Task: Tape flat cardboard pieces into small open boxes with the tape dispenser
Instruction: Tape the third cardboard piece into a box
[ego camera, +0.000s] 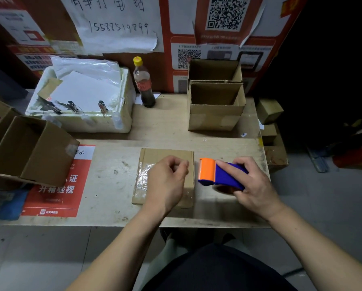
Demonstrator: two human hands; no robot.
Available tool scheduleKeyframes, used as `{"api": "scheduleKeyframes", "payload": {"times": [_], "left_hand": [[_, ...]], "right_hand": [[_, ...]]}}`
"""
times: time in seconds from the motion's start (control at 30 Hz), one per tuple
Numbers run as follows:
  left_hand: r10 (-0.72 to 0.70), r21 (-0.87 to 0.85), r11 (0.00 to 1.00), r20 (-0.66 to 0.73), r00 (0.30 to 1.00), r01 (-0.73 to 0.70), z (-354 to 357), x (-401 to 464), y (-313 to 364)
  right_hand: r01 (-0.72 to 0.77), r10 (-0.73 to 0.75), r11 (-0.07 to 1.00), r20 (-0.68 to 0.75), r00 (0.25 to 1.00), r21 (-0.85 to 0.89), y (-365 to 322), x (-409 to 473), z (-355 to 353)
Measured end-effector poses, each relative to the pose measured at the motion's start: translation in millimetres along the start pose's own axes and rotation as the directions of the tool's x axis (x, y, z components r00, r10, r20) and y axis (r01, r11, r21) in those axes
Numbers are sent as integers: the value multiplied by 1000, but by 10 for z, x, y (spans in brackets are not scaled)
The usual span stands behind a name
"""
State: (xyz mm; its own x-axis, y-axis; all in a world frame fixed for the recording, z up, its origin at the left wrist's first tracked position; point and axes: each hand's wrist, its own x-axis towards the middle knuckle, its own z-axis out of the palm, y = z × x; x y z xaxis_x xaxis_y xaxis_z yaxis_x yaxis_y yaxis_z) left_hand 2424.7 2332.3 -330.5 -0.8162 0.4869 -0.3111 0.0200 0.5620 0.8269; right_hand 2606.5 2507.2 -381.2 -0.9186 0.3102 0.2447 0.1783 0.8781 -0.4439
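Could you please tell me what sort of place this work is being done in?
Probably a parcel or courier pickup station's packing bench: QR-code posters cover the wall, open cardboard boxes stand on the worn table, and the right hand holds a tape dispenser.

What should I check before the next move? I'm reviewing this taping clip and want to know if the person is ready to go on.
1. Tape dispenser in hand: ok, the right hand grips it.
2. Cardboard piece held steady: ok, the left hand rests on it with curled fingers.
3. Tape laid across the piece: ok, a clear strip shows left of the hand.
4. Tape cut free from the dispenser: cannot tell, the right edge is blurred.
5. Room on the table: ok, bare wood around the piece.
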Motion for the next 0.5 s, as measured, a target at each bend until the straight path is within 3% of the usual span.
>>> {"api": "scheduleKeyframes", "payload": {"times": [0.1,0.2,0.27,0.3,0.37,0.43,0.5], "left_hand": [[62,93,994,-97,993,-53,-216,180,-18],[332,282,908,-31,943,-310,-87,158,19],[506,395,775,79,859,-493,148,60,53],[540,413,742,100,836,-528,215,22,90],[553,405,745,70,831,-530,203,48,151],[516,403,773,50,855,-490,136,118,165],[455,372,815,63,888,-444,85,146,166]], "right_hand": [[-11,2,984,-54,999,-176,249,-157,-24],[72,-88,937,-33,996,-341,187,-131,84],[-106,134,924,52,990,-366,178,-76,276],[-255,306,909,115,945,-330,210,-58,334],[-535,563,826,289,774,-177,329,-50,427],[-739,679,673,412,607,-21,435,-102,497],[-803,704,595,463,539,30,517,-154,591]]}}
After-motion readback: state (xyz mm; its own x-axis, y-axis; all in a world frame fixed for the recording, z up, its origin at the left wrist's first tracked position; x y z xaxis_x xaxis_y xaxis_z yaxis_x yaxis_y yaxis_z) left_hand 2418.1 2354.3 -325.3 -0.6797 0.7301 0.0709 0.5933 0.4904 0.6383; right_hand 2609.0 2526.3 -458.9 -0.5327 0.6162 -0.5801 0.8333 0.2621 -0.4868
